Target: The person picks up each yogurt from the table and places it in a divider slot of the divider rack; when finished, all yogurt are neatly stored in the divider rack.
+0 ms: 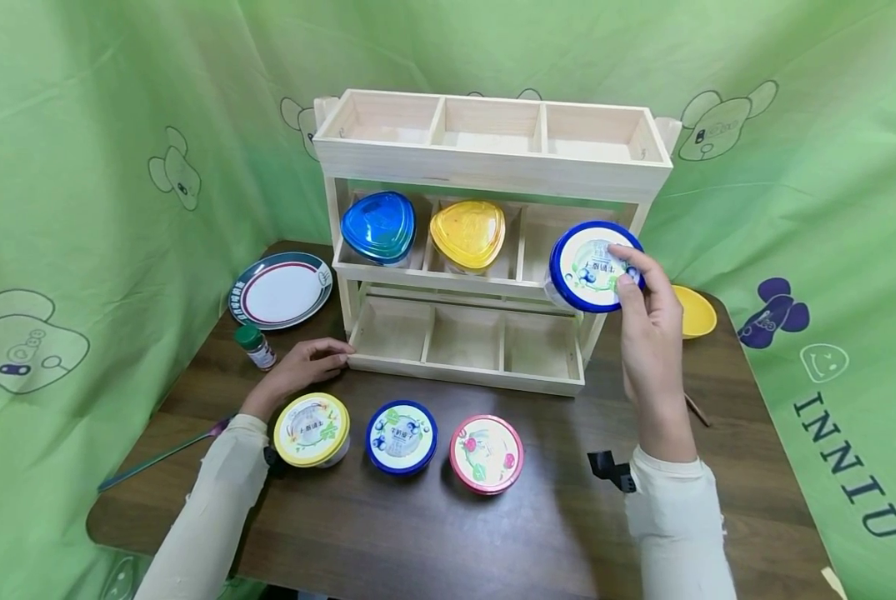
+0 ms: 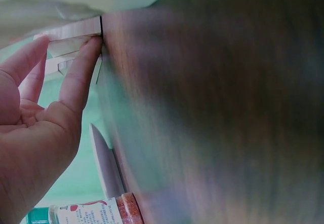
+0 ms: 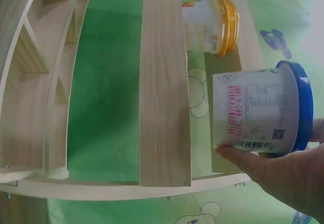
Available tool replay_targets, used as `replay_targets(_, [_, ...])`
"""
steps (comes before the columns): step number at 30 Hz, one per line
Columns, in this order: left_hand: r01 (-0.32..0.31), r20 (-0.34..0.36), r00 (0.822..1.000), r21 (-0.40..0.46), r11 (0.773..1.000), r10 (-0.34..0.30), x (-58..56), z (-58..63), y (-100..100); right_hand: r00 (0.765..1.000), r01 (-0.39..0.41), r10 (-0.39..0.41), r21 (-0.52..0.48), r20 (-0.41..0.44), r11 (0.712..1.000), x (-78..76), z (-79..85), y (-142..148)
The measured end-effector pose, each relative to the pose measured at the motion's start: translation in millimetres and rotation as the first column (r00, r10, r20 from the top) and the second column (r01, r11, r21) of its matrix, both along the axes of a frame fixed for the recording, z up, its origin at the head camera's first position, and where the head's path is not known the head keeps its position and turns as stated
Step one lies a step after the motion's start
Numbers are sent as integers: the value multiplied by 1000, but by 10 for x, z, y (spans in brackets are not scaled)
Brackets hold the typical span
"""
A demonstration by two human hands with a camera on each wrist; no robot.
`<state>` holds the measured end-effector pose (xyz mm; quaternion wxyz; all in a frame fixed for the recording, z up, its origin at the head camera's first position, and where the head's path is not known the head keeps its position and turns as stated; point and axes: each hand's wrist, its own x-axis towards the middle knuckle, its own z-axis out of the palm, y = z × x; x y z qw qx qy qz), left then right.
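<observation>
One round blue-lidded tub (image 1: 596,267) is up in the air, pinched between thumb and fingers of the right hand (image 1: 652,333). It hangs roughly upright by the right compartment of the middle tier (image 1: 448,281) of the wooden rack (image 1: 493,169), its base above the front board (image 3: 164,107) in the right wrist view. Along that tier sit a blue triangular tub (image 1: 380,227) and a yellow triangular tub (image 1: 468,233), one per compartment. Down low, the left hand (image 1: 314,362) touches the bottom tray's (image 1: 463,374) left end, fingers fairly straight and apart. Three more on the dark table (image 1: 553,533): yellow-lidded tub (image 1: 312,429) at left, second blue tub (image 1: 402,437) between, red-lidded tub (image 1: 487,454) at right.
</observation>
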<state>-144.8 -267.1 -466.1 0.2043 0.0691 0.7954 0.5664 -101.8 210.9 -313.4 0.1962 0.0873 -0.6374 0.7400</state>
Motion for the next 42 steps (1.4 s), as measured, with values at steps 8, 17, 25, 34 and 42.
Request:
replay_targets(8, [-45,38,998,-8,999,45,5,-3,36,1000,-5,5,-134,6,991,-140,44,-13])
replay_targets(17, [-38,36,999,6,999,38,14,21,52,1000,8,-6,-126,14,992,-297,44,-46])
replay_targets(25, [-45,29,999,0,999,45,8,-15,53,999,34,-32,-119,22,992,-459,-68,-45])
replay_targets(34, [-58,49,997,-18,998,58,1,-38,46,998,56,-54,-92,26,994,-527,-135,-79])
replay_targets(42, [-54,33,998,15,998,53,2,-43,40,991,119,-130,193,42,974,-583,-136,-81])
